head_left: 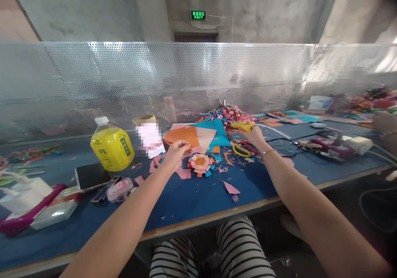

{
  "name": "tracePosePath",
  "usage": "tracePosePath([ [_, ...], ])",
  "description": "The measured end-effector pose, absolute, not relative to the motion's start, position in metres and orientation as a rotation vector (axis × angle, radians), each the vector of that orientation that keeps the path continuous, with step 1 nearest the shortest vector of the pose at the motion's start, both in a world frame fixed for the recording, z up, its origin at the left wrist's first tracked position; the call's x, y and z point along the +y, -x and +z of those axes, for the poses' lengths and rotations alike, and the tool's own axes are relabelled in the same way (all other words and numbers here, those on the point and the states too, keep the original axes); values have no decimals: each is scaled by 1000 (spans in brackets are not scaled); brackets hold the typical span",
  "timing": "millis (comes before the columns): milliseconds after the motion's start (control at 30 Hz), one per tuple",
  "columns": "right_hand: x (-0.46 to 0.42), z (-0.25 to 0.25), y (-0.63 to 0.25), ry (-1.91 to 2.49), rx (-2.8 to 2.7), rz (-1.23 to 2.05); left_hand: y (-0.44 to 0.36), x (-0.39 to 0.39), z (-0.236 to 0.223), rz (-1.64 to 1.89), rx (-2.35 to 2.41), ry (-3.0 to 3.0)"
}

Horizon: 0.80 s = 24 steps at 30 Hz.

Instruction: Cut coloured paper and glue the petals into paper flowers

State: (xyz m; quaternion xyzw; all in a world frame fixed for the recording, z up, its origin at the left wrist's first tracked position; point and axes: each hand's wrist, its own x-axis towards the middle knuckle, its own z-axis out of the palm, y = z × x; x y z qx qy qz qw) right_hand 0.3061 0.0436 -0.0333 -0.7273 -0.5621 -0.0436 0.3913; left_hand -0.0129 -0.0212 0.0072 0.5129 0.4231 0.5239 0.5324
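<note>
My right hand (254,137) is wrapped around a yellow glue gun (241,126); a clear glue stick (277,130) appears to trail from its back. Below it lie yellow-handled scissors (242,150). My left hand (177,150) is closed in a pinch in front of orange paper sheets (182,136), and what its fingertips hold, if anything, I cannot make out. Just right of that hand, a layered paper flower (201,162) in peach, pink and blue with an orange middle rests on the blue tabletop (192,203). Blue paper (221,130) lies behind it.
A yellow bottle (112,146), a phone (91,175) and a pink case (119,189) stand or lie at left. Paper strips are heaped (231,115) against the perforated metal screen (198,79). Cables and a power strip (331,148) lie at right, near another person's hand (384,123).
</note>
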Motion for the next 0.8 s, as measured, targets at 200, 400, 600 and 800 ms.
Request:
tracePosePath([
  [200,36,-27,-292,1855,-1506,-49,12,-20,6,1287,1019,-1226],
  [400,9,-10,-213,1006,-1818,554,2,-28,11,1338,839,-993],
  [600,-19,-11,-159,738,-1696,851,-14,-39,13,1358,743,-861],
  [800,-18,-15,-154,723,-1609,761,-19,-44,13,1363,688,-861],
])
